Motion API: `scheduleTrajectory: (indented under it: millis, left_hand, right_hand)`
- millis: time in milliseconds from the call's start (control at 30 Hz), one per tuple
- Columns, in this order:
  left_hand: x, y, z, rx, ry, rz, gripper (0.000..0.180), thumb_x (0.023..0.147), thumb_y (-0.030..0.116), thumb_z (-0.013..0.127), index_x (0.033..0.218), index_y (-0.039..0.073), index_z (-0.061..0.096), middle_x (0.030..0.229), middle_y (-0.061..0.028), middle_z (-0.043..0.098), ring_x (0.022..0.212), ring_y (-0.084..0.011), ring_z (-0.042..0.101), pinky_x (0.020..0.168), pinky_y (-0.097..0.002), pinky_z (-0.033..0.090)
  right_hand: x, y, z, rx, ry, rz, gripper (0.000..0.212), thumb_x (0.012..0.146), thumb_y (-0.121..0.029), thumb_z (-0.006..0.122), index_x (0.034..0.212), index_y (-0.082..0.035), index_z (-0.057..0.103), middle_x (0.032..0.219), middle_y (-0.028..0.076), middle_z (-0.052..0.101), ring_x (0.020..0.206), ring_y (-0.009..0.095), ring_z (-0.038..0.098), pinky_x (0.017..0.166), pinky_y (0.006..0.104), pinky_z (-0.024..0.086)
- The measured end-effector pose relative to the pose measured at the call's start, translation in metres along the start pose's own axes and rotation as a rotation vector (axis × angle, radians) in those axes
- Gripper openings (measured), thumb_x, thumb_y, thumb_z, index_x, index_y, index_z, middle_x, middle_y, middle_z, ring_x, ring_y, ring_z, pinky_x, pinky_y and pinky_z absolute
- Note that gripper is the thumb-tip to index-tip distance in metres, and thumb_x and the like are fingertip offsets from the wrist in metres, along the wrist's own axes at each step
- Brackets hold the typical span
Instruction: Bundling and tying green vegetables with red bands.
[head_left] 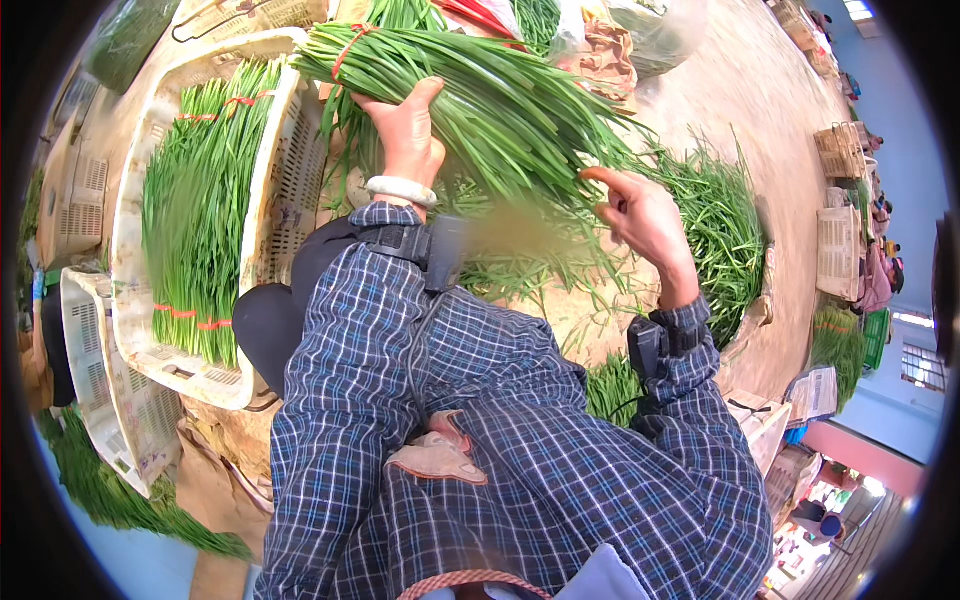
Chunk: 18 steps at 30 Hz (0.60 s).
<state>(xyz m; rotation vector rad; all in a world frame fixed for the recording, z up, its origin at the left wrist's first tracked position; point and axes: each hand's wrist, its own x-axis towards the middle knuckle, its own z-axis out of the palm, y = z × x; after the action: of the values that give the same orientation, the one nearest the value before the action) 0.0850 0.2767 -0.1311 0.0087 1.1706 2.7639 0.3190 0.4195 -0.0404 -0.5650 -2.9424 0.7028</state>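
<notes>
My left hand (408,135) is closed round a thick bunch of green chives (490,105), its thumb on top and its other fingers hidden beneath. A red tie (345,55) circles the bunch near its left end. The leaves spread to the right, toward my right hand (648,215). That hand has its index finger stretched out at the leaf tips, the thumb apart from it and the other fingers curled; I see nothing held in it. Loose chive leaves (715,230) lie heaped below and to the right.
At the left, a cream plastic crate (130,260) holds several tied chive bunches (210,210). Another crate (90,370) stands beyond it. More chives (400,14), a brown crumpled bag (605,60) and clear plastic (660,35) are at the far side. Stacked crates (838,250) and people line the far right.
</notes>
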Motion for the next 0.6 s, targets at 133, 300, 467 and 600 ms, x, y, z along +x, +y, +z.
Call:
scheduleTrajectory:
  millis: [133,300,467,600]
  left_hand:
    - [-0.003,0.002,0.004,0.021,-0.033,0.028,0.075,0.07,-0.015,0.067,0.132,0.014,0.036,0.12,-0.0046,0.051,0.108,-0.022,0.053,0.091,-0.0356,0.049]
    - [-0.005,0.005,0.005,0.026,-0.04,0.02,0.078,0.07,-0.014,0.068,0.135,0.015,0.035,0.121,-0.0043,0.051,0.108,-0.0213,0.053,0.092,-0.035,0.049]
    - [-0.005,0.002,0.005,0.021,-0.057,0.041,0.08,0.07,-0.013,0.068,0.137,0.015,0.033,0.122,-0.0043,0.051,0.108,-0.0207,0.053,0.092,-0.0343,0.048]
    - [-0.005,0.002,0.003,0.019,-0.065,0.058,0.081,0.07,-0.013,0.069,0.138,0.014,0.033,0.122,-0.0043,0.051,0.108,-0.0204,0.053,0.093,-0.0336,0.047]
  right_hand:
    - [-0.008,0.001,-0.007,0.127,0.13,0.185,0.013,0.082,-0.017,0.068,0.093,-0.013,0.073,0.071,0.007,0.064,0.06,0.019,0.062,0.059,0.031,0.049]
    - [0.004,-0.025,-0.004,0.143,-0.016,0.176,0.013,0.085,-0.022,0.068,0.089,-0.011,0.073,0.075,0.009,0.067,0.064,0.022,0.065,0.058,0.0322,0.05]
    - [0.022,-0.014,0.027,-0.139,0.125,0.185,0.02,0.087,-0.031,0.063,0.091,-0.015,0.074,0.078,0.008,0.069,0.068,0.026,0.066,0.063,0.0362,0.051]
    - [0.028,-0.018,0.038,0.049,0.083,0.313,0.023,0.084,-0.033,0.064,0.092,-0.014,0.074,0.075,0.009,0.069,0.069,0.026,0.067,0.064,0.0371,0.051]
